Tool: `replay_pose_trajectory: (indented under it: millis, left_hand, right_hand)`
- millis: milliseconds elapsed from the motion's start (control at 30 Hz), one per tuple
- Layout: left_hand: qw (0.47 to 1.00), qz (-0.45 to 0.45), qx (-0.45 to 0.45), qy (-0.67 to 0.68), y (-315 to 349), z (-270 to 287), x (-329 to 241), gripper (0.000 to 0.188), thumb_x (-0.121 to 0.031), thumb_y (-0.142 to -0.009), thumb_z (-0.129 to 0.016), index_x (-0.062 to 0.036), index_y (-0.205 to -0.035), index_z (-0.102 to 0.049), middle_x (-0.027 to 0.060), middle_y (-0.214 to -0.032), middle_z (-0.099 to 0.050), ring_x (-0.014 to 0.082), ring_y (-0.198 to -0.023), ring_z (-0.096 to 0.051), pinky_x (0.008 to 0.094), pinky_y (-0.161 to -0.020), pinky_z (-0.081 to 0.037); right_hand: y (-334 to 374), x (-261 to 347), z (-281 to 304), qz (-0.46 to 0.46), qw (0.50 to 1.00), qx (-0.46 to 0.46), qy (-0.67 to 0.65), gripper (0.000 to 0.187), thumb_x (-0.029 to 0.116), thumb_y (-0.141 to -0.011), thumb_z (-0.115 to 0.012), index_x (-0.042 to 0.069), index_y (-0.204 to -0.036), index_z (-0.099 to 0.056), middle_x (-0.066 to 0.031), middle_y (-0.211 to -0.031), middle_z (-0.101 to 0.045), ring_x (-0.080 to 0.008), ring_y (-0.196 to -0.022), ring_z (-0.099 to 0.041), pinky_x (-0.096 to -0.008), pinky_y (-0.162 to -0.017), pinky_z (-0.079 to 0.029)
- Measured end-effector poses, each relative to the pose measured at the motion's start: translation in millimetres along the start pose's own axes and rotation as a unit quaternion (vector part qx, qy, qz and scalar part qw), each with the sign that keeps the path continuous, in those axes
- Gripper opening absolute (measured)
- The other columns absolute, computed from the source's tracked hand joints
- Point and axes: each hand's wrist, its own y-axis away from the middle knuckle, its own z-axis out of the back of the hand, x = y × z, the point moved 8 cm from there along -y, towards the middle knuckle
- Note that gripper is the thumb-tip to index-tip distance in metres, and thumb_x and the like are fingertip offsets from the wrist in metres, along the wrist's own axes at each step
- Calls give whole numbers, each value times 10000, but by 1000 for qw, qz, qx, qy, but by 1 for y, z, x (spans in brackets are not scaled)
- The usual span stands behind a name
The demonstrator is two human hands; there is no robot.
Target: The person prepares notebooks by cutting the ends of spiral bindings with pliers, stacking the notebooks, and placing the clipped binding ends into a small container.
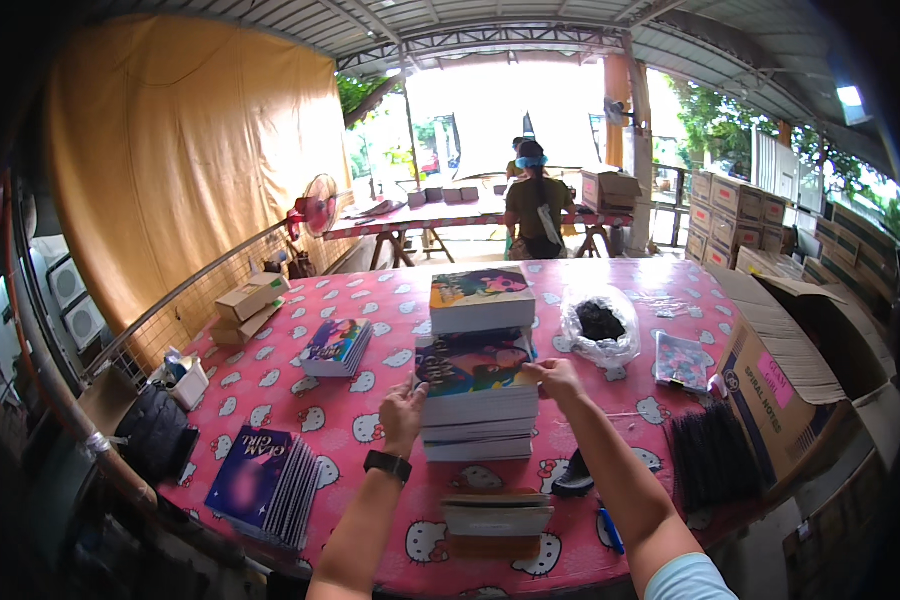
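- Left hand (402, 413) of mine is partly curled, thumb and fingers closed on the left edge of the near stack (478, 415).
- Right hand (558, 381) pinches that stack's opposite edge near the top, so I have it from both sides.
- Between my hands, it sits on the pink tablecloth (385, 325), just in front of the far stack (482, 303); both have colourful printed covers on top.
- To my left, the purple-covered notebooks (260, 485) lie fanned, with dark ridged edges that look like spiral binding; I judge those done.
- Around the near stack I see no coils on the edges facing me, so its binding seems left to do, and the far stack's too.
- Over on my right, the black coils (712, 458), as I take them to be, lie bunched beside the open carton (775, 400), apparently unused.
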Motion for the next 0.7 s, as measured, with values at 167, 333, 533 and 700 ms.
replay_pose_trajectory:
  millis: [167, 333, 533, 700]
  left_hand:
    - [992, 22, 13, 124, 19, 2, 27, 421, -251, -936, -518, -55, -1309, -514, 197, -1188, -601, 308, -1120, -560, 343, -940, -408]
    - [984, -177, -7, -1, 32, 9, -3, 479, -103, -834, -619, -141, -1305, -542, 107, -1121, -577, 248, -1073, -499, 353, -940, -386]
    - [989, -127, 35, 63, 30, 0, -4, 596, -101, -793, -632, -156, -1363, -468, 151, -1168, -568, 307, -1134, -484, 406, -984, -371]
    - [990, -136, 33, -26, 32, 13, 0, 600, -75, -774, -622, -77, -1349, -452, 180, -1236, -532, 334, -1141, -484, 411, -990, -388]
  right_hand:
    - [-11, -8, -7, -10, 998, 56, -10, 256, 228, -830, -702, -12, -895, -643, -74, -695, -644, -114, -477, -558, -243, -430, -469]
    - [-13, -5, -7, -35, 998, 3, 43, 370, 330, -747, -789, 8, -798, -613, -67, -657, -595, -146, -469, -532, -289, -408, -449]
    - [-34, -6, 10, 34, 997, -11, 73, 303, 244, -733, -800, 21, -708, -596, -70, -632, -596, -152, -484, -544, -312, -378, -423]
    - [-14, 6, 24, 56, 989, -17, 133, 311, 240, -753, -785, 47, -693, -548, -69, -652, -591, -149, -517, -556, -301, -405, -441]
